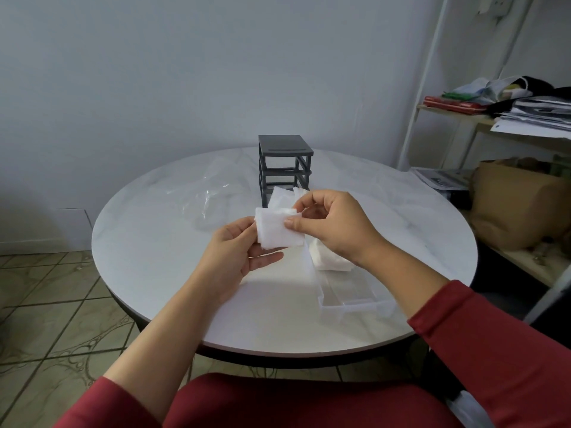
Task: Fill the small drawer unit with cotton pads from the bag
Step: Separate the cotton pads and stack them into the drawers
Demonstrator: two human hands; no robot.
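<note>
A small stack of white square cotton pads (pixel 276 230) is held above the table between both hands. My left hand (pixel 234 257) grips its left edge from below. My right hand (pixel 332 225) pinches its right edge with thumb and fingers. More pads (pixel 282 196) stand behind the hands, and another heap of pads (pixel 327 257) lies under my right wrist. A clear plastic drawer (pixel 349 299) lies on the table near the front right. The dark grey drawer frame (pixel 284 163) stands at the back with its slots open. The clear plastic bag (pixel 213 196) lies crumpled to the left of the frame.
The round white marble table (pixel 154 242) stands against a pale wall. On the right, a shelf unit (pixel 494 118) carries papers and clothes, and a brown paper bag (pixel 519 208) sits below. Tiled floor shows at the left.
</note>
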